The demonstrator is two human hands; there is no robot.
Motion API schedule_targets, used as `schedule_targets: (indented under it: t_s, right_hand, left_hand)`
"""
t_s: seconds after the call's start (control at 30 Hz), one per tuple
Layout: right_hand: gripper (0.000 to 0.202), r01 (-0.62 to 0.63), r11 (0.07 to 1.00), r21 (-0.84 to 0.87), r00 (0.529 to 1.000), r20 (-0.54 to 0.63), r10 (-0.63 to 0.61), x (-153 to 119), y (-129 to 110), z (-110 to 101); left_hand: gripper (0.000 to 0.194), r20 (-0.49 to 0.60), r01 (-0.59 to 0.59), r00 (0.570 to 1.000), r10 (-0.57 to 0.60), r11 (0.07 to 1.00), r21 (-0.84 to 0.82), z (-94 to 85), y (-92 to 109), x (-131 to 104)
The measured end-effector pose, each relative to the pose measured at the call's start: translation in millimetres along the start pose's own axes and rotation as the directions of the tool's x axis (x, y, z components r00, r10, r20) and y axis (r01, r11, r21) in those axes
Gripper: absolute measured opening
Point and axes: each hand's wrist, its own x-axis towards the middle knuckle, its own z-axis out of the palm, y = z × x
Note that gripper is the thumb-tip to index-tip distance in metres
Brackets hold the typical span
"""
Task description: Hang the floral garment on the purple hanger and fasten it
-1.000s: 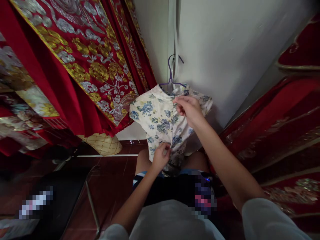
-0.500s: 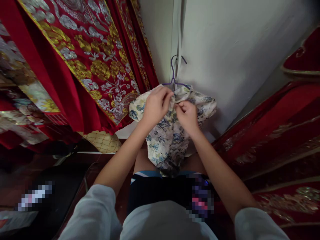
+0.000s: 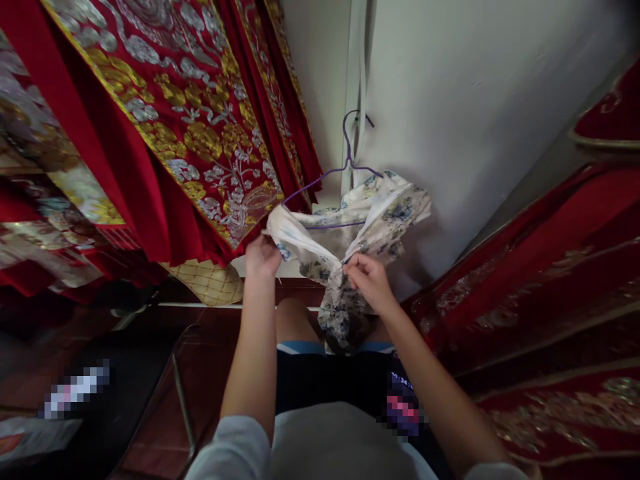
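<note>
A white shirt (image 3: 327, 257) with a blue floral print hangs in front of me on a purple hanger (image 3: 313, 181). Its neckline gapes wide, baring the hanger's left arm and lower bar. My left hand (image 3: 263, 255) is closed at the shirt's left sleeve, with some fingertips hidden behind the cloth. At the bottom of the neck opening, my right hand (image 3: 369, 277) pinches the front edge between thumb and fingers. The shirt's lower part bunches down between my knees.
The hanger hooks onto a dark peg (image 3: 369, 119) by a pale wall (image 3: 475, 87). Red embroidered cloth (image 3: 200, 127) hangs at left; more red cloth (image 3: 530, 267) stands close at right. A black seat (image 3: 120, 387) is at lower left. A blurred-out object (image 3: 403, 403) lies on my lap.
My left hand has moved from the collar out left and down to the sleeve. My right hand has gone lower, pulling the neckline down and open, so more of the hanger shows.
</note>
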Motion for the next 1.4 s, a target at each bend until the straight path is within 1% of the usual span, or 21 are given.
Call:
schedule_targets:
  t_s: [0.07,0.13,0.2,0.27,0.33,0.4,0.43,0.47,0.57,0.7,0.8,0.9,1.0,1.07,1.1,1.17,1.2,1.23,1.27,1.33,1.4]
  right_hand:
    - [0.017,-0.030,0.999,0.038,0.999,-0.028,0.031,-6.0,6.0,-0.6]
    - [0.019,-0.053,0.994,0.093,0.994,-0.088,0.061,-12.3,12.6,-4.4]
    - [0.021,-0.058,0.987,0.150,0.981,-0.174,0.084,-19.3,18.3,-10.8]
    - [0.022,-0.047,0.981,0.191,0.958,-0.270,0.098,-26.7,22.5,-17.3]
    - [0.023,-0.036,0.976,0.214,0.937,-0.333,0.108,-32.8,25.0,-21.5]
    - [0.023,-0.035,0.974,0.224,0.930,-0.349,0.114,-36.4,25.5,-22.2]
    - [0.023,-0.038,0.973,0.227,0.931,-0.346,0.117,-37.3,25.2,-21.2]
    - [0.023,-0.042,0.972,0.230,0.933,-0.340,0.120,-37.7,24.5,-19.6]
    - [0.023,-0.050,0.972,0.228,0.937,-0.326,0.125,-37.8,22.2,-13.6]
    - [0.020,-0.074,0.981,0.181,0.937,-0.323,0.130,-40.8,24.3,-13.3]
    - [0.019,-0.128,0.985,0.115,0.940,-0.302,0.157,-45.0,32.9,-27.0]
    - [0.023,-0.249,0.967,-0.046,0.955,-0.178,0.237,-49.3,44.5,-48.2]
    - [0.019,-0.265,0.929,-0.259,0.956,-0.193,0.219,-53.4,49.7,-61.2]
    - [0.031,-0.197,0.935,-0.295,0.977,-0.143,0.161,-56.2,46.8,-59.1]
    - [0.038,-0.162,0.950,-0.266,0.987,-0.045,0.156,-57.5,43.8,-54.7]
    - [0.044,-0.127,0.978,-0.164,0.967,0.198,0.159,-58.7,37.3,-40.7]
    - [0.043,-0.121,0.986,-0.117,0.950,0.276,0.150,-58.5,34.7,-32.0]
    - [0.039,-0.114,0.990,-0.079,0.945,0.298,0.132,-57.5,32.9,-23.1]
    - [0.033,-0.105,0.993,-0.045,0.957,0.267,0.113,-55.8,31.7,-14.3]
    - [0.019,-0.113,0.993,0.039,0.985,0.133,0.107,-51.0,30.0,0.0]
    - [0.018,-0.186,0.970,0.155,0.982,0.059,0.179,-45.9,25.9,7.1]
  left_hand:
    - [0.020,-0.038,0.114,0.993,-0.113,0.994,0.002,-2.6,-18.5,-16.7]
    - [0.022,-0.081,0.152,0.985,-0.149,0.988,0.033,-0.2,-34.9,-34.6]
    - [0.024,-0.126,0.123,0.985,-0.113,0.990,0.072,3.0,-47.1,-52.3]
    - [0.024,-0.149,0.030,0.989,-0.003,0.984,0.178,3.7,-53.8,-68.2]
    - [0.024,-0.087,-0.136,0.979,0.185,0.908,0.397,1.0,-55.0,-80.6]
    - [0.022,0.052,-0.294,0.941,0.334,0.735,0.611,-3.7,-52.8,-88.5]
    - [0.022,0.112,-0.335,0.928,0.356,0.659,0.673,-6.2,-51.2,-90.9]
    - [0.022,0.145,-0.341,0.928,0.344,0.622,0.705,-8.5,-49.9,-92.6]
    - [0.024,0.179,-0.290,0.954,0.239,0.596,0.749,-13.9,-49.6,-95.1]
    - [0.014,0.224,-0.243,0.968,0.114,0.646,0.723,-18.5,-60.7,-99.3]
    - [0.018,0.234,-0.210,0.970,0.072,0.731,0.649,-18.2,-69.8,-104.4]
    - [0.031,0.218,-0.134,0.975,0.035,0.879,0.457,-10.6,-70.4,-110.7]
    - [0.038,0.274,-0.015,0.960,-0.046,0.976,0.217,3.5,-63.4,-121.5]
    - [0.037,0.347,0.018,0.934,-0.087,0.980,0.197,14.4,-57.9,-132.7]
    - [0.035,0.388,0.005,0.917,-0.096,0.973,0.229,19.8,-55.5,-139.3]
    - [0.030,0.487,-0.073,0.868,-0.098,0.945,0.319,29.8,-51.1,-152.5]
    - [0.029,0.542,-0.133,0.836,-0.087,0.926,0.353,34.0,-48.7,-158.0]
    - [0.028,0.597,-0.199,0.799,-0.071,0.906,0.375,37.4,-46.0,-162.0]
    - [0.028,0.650,-0.263,0.758,-0.057,0.885,0.384,39.7,-42.7,-163.8]
    - [0.027,0.733,-0.360,0.679,-0.041,0.852,0.381,40.5,-34.9,-159.7]
    - [0.029,0.777,-0.369,0.624,-0.075,0.849,0.378,36.0,-27.0,-146.3]
